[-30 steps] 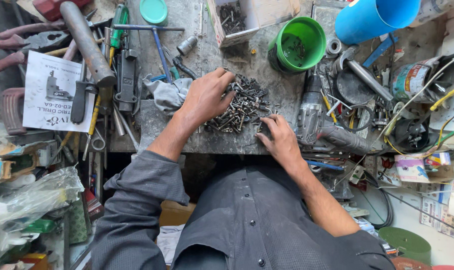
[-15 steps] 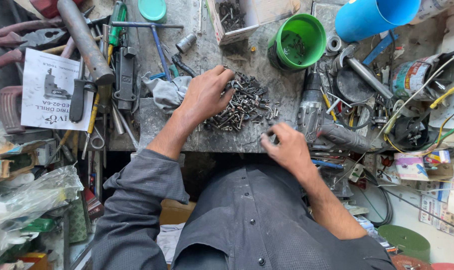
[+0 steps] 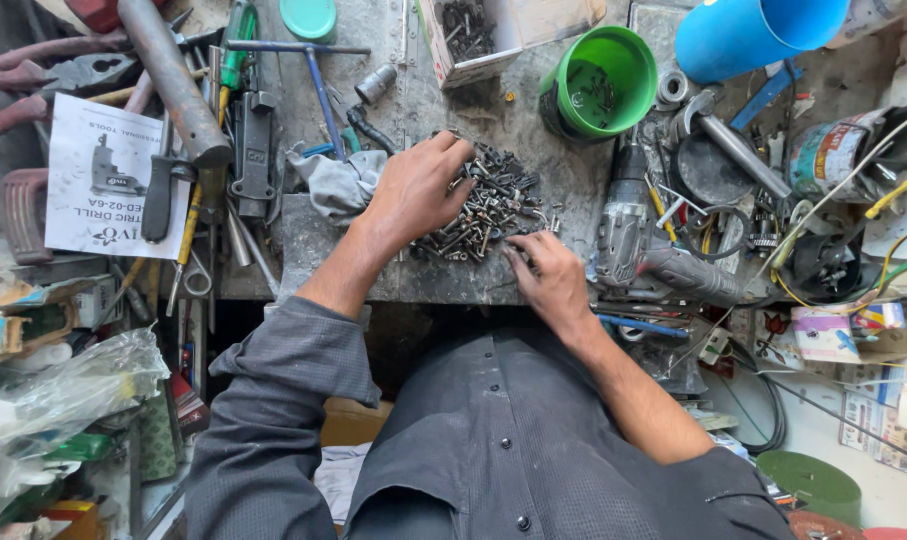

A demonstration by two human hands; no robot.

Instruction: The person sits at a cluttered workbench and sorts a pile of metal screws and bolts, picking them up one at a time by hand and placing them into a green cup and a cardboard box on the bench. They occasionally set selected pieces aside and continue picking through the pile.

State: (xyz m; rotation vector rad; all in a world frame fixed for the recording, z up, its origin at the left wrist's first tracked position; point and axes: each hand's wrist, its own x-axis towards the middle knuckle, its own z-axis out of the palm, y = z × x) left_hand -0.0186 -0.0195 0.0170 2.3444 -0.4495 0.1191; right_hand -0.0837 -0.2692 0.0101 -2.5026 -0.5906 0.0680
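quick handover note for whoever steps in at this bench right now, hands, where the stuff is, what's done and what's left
Left hand: resting on the pile of screws and bolts, fingers spread over its left side.
Right hand: at the pile's near edge, fingers picking at loose pieces; a grip cannot be made out.
Nearby: green cup and small cardboard box, each already holding some fasteners; drill beside the pile.
Left: most of the pile lies on the bench unsorted.
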